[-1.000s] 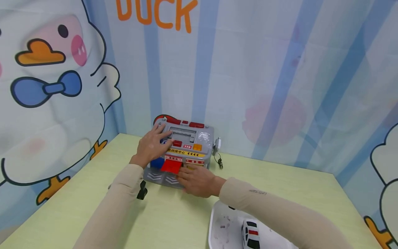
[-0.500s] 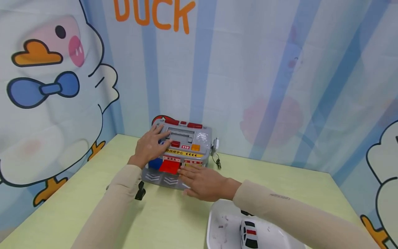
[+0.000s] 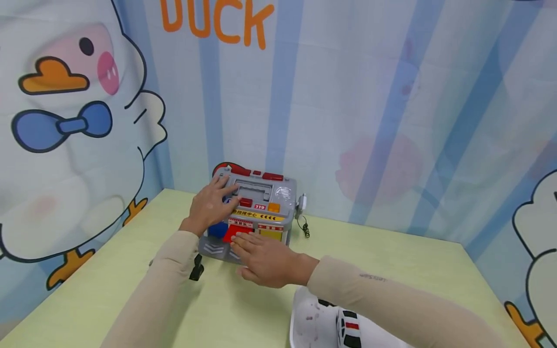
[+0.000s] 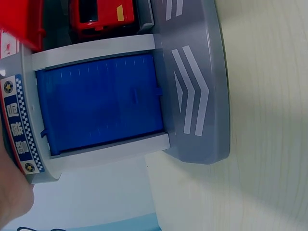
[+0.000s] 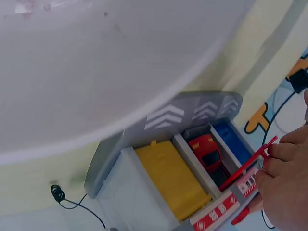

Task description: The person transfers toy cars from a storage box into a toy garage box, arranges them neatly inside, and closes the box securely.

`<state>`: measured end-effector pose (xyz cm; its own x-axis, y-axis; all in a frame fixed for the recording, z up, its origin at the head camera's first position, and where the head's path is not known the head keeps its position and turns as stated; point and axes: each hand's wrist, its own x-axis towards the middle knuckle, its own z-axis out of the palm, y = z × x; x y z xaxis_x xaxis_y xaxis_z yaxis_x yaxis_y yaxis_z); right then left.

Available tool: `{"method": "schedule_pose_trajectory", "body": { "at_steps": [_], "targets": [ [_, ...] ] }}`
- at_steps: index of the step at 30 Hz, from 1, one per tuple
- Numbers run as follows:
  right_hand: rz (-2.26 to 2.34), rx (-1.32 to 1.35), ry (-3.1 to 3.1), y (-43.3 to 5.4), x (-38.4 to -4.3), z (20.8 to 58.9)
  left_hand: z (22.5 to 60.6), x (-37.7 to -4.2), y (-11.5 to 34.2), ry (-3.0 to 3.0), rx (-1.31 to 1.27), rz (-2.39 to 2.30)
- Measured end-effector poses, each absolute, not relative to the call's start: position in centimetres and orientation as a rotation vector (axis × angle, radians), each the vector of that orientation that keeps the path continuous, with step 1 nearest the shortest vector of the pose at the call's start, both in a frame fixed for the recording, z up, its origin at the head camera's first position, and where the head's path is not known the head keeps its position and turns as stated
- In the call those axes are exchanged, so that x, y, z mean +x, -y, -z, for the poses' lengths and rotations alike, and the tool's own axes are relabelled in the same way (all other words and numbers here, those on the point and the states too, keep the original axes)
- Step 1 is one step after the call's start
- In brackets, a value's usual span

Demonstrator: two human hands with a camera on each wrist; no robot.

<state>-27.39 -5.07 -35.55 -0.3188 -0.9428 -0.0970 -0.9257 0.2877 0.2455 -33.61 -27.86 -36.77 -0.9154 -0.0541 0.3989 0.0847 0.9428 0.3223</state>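
A grey toy garage (image 3: 287, 193) stands at the back of the table. My left hand (image 3: 211, 205) lies on the left of its roof, fingers spread. The straight fingers of my right hand (image 3: 267, 261) lie over the lower edge of the red door (image 3: 228, 234), which sticks outward, raised. Whether they press it I cannot tell. A red toy vehicle (image 4: 103, 19) is in the middle bay in the left wrist view. The blue door (image 4: 98, 103) beside that bay is down. On its other side the yellow door (image 5: 173, 178) is down too.
A white tray (image 3: 294, 316) stands near the front, under my right forearm, with a white toy car (image 3: 349, 328) in it. A small black object (image 3: 197, 267) lies beside my left sleeve. A coiled black cord (image 3: 306, 229) hangs at the garage's right. A curtain is behind.
My right hand draws back a little from the garage, then moves left so its fingers cover part of the red door. My left hand keeps its place on the roof.
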Motion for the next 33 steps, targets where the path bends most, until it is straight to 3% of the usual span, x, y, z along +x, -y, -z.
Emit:
{"method": "schedule_pose_trajectory", "body": {
  "at_steps": [33],
  "targets": [
    [0.835,1.660,2.359,6.8,-28.9,38.2,36.6,-33.8,28.1,2.713,-0.058,0.367]
  ]
}}
